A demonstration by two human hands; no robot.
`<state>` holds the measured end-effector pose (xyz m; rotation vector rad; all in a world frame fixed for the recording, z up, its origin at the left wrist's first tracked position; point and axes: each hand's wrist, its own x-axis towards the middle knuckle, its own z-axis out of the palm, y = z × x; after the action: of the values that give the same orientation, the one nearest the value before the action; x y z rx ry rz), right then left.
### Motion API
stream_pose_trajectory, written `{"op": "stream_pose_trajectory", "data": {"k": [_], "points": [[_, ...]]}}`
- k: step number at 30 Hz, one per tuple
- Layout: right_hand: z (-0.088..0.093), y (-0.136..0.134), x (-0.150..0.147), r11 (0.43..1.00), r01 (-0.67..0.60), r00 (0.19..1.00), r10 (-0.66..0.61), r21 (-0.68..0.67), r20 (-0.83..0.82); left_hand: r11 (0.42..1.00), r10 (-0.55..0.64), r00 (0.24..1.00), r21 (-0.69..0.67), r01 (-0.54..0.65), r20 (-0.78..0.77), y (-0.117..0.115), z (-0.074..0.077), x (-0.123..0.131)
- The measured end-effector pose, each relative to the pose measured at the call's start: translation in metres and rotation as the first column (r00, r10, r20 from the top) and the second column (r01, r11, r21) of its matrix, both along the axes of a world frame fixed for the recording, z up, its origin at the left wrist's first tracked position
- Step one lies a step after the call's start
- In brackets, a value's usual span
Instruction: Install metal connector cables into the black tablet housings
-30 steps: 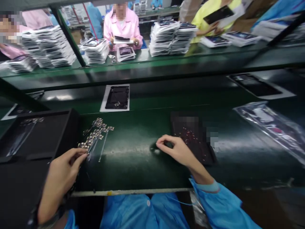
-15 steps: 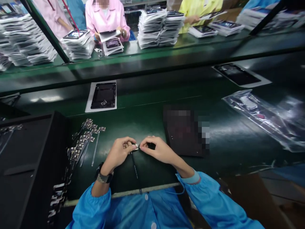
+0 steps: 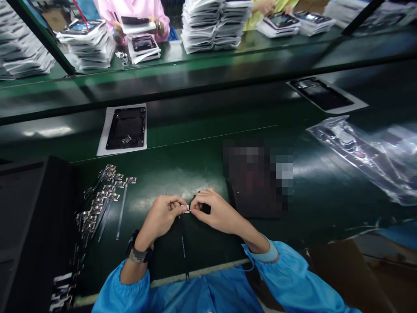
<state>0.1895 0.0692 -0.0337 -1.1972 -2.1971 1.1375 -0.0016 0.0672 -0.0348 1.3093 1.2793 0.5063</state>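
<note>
My left hand (image 3: 163,214) pinches a small circuit board (image 3: 186,209) between thumb and fingers above the green bench. A thin dark ribbon cable (image 3: 183,248) hangs below that hand toward the bench's front edge. Close at the board's right edge is my right hand (image 3: 216,211), thumb and forefinger pressed together; what they grip is too small to make out. To the left lies a pile of similar small boards (image 3: 97,202), several with ribbon tails. A dark flat panel (image 3: 257,200), partly blurred out, lies right of my hands.
A black box (image 3: 24,226) stands at the left. Black device housings (image 3: 127,126) lie on white sheets farther back, another housing (image 3: 325,95) at right. A clear plastic bag (image 3: 361,152) rests on the right. Beyond, a person in pink (image 3: 135,11) works beside paper-layered stacks (image 3: 200,26).
The view has shifted, so the bench and far stacks sit differently in the picture. My right fingertips have come slightly closer to the board; my left hand keeps its pinch.
</note>
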Motion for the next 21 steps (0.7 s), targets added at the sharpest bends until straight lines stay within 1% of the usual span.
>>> {"op": "stream_pose_trajectory", "data": {"k": [4, 8, 12, 17, 21], "points": [[0.0004, -0.0003, 0.0000, 1.000, -0.017, 1.000, 0.016, 0.010, 0.024, 1.000, -0.014, 1.000, 0.014, 0.014, 0.009, -0.0008, -0.0015, -0.0012], [0.0002, 0.0000, -0.0010, 1.000, -0.026, 0.998, 0.025, 0.009, 0.055, 0.997, -0.046, 0.998, 0.058, 0.049, -0.041, -0.0016, 0.0014, -0.0005], [0.0008, -0.0003, -0.0028, 0.999, -0.036, 0.996, 0.036, -0.006, 0.081, 0.994, -0.076, 0.994, 0.074, 0.082, -0.082, -0.0020, 0.0054, 0.0017], [0.0007, -0.0021, -0.0047, 0.999, 0.016, 0.997, -0.014, -0.032, 0.077, 0.994, -0.066, 0.990, 0.083, 0.076, -0.122, -0.0024, 0.0059, 0.0027], [0.0011, -0.0038, -0.0054, 0.995, 0.053, 0.998, -0.049, -0.085, 0.050, 0.994, -0.063, 0.991, 0.082, 0.073, -0.119, -0.0028, 0.0070, 0.0020]]}}
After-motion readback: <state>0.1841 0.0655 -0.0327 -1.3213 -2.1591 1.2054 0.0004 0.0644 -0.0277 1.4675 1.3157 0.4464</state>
